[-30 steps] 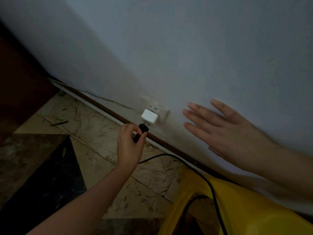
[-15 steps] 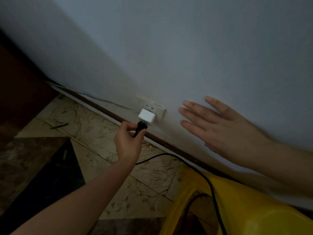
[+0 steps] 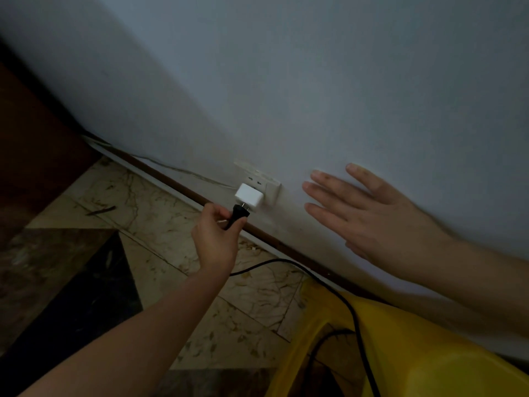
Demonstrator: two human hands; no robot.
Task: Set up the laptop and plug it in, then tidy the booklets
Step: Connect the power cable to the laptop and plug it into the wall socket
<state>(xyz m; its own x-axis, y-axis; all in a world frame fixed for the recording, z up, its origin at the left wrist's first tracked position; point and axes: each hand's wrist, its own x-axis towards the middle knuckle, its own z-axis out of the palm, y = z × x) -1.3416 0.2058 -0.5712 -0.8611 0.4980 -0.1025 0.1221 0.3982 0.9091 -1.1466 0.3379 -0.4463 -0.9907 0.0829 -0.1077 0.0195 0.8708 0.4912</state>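
The wall [image 3: 315, 81] filled most of the view, meeting a marbled floor [image 3: 160, 224] along a dark skirting. A yellow seat [image 3: 415, 353] stood at the lower right. The right hand [image 3: 372, 219] lay flat on the wall just right of the socket [image 3: 267, 186], its fingers straight and slightly apart, holding nothing. It looked like a brace. The left hand [image 3: 214, 242] reached in from below, its thumb and curled fingers pinching the black plug [image 3: 237, 216]. The plug's cable [image 3: 352, 308] trailed back over the floor and across the seat.

A white adapter [image 3: 248, 196] sat in the socket, and the plug's tip was at its lower face, with the prongs [image 3: 244, 206] showing between the two.

Over the last second very little had changed. The plug had stayed at the adapter with metal still visible, and the right hand had kept its place on the wall. That suggested the prongs were lined up or partly entered but not pushed home, so the plugging-in was probably unfinished. A firm, straight push seemed to be what remained.

Neither the laptop nor the booklets were in view.
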